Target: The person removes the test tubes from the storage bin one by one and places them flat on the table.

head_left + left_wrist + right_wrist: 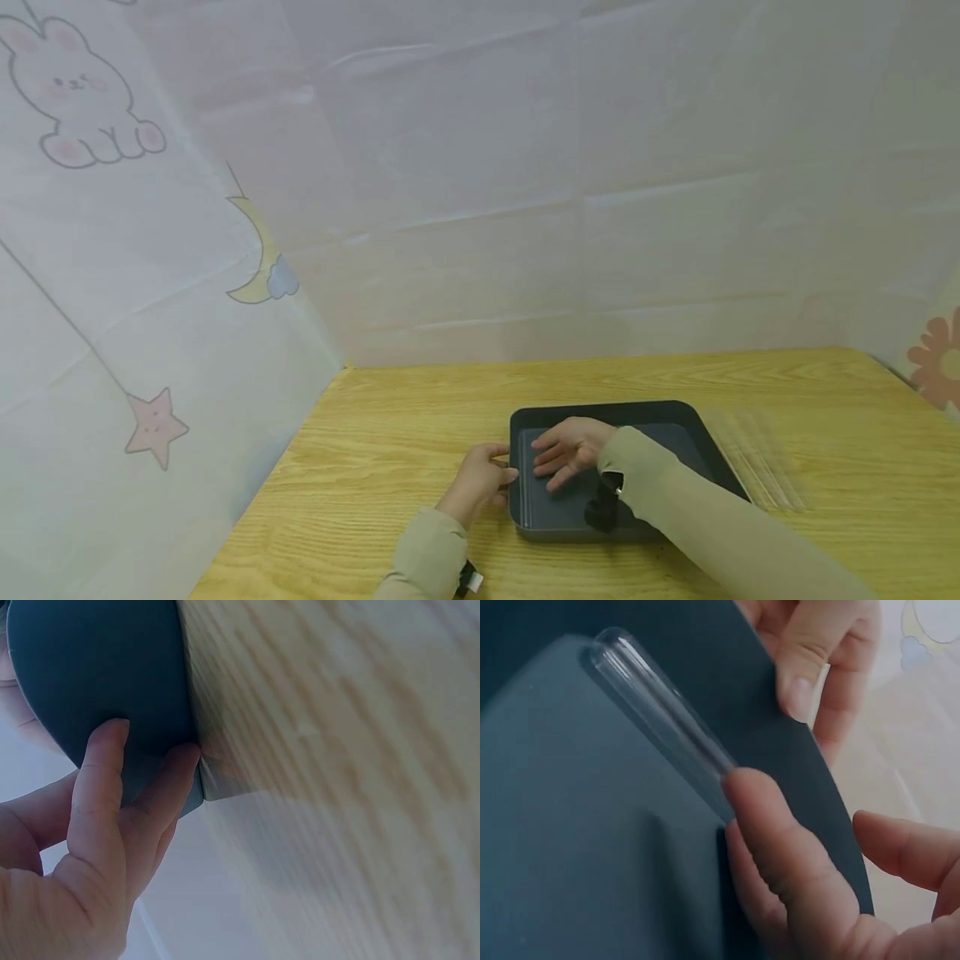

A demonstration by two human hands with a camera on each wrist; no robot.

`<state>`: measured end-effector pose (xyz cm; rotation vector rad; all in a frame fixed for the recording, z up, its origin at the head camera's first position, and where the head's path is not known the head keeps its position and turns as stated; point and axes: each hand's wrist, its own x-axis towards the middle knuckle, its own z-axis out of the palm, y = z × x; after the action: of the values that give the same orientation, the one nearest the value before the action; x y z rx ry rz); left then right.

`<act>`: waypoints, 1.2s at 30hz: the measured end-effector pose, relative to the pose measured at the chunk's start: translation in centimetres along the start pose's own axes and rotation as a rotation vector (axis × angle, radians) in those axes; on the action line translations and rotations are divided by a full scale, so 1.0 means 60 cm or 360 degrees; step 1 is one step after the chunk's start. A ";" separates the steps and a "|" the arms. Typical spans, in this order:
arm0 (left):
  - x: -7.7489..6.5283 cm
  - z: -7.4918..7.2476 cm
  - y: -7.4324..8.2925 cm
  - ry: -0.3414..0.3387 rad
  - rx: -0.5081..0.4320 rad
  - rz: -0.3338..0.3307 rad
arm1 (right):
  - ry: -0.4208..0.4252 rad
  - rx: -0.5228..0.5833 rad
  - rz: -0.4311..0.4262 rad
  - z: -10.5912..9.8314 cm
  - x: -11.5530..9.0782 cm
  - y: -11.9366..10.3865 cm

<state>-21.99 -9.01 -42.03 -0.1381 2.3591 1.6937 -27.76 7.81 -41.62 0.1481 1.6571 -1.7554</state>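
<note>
A dark grey rectangular baking tray [693,433] sits on the wooden table. My left hand [480,477] holds its left wall, the thumb at the rim and the other fingers [101,772] against the outside. Inside the tray, along that wall, lies a clear test tube [660,697] with a rounded end. Over the tray is my right hand [573,450], palm partly turned up and fingers extended. In the right wrist view its fingertips meet the tube's near part, which they partly hide, while the thumb stands apart from it.
Several clear, thin tubes [753,462] lie side by side on the wooden table [405,408], just right of the tray. Behind the table hangs a pale sheet [465,200] with printed cartoon figures, which also covers the left side.
</note>
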 end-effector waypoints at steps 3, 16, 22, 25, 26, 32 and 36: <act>0.001 0.001 0.002 -0.0002 0.0012 -0.0007 | 0.0004 -0.0032 0.0004 0.006 0.004 0.001; 0.003 0.002 0.004 -0.0004 -0.0007 0.0016 | 0.0039 -0.0148 0.0001 0.026 0.015 -0.001; 0.003 0.001 0.003 -0.0001 0.0005 0.0021 | 0.0076 -0.0227 0.0017 0.032 0.025 0.000; 0.003 0.000 0.003 -0.0002 0.0007 0.0011 | 0.0087 -0.0270 0.0022 0.034 0.026 -0.001; 0.004 0.000 0.003 -0.0006 0.0003 0.0009 | 0.0091 -0.0280 0.0020 0.035 0.026 -0.001; 0.002 0.000 0.003 -0.0022 -0.0025 0.0001 | 0.0099 -0.0320 -0.0015 0.033 0.024 0.000; 0.000 -0.001 0.002 -0.0011 -0.0016 -0.0012 | 0.0105 -0.0342 -0.0041 0.029 0.020 -0.001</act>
<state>-22.05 -9.03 -41.87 -0.1427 2.3425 1.6998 -28.06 5.74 -41.91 0.0867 1.8899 -1.5933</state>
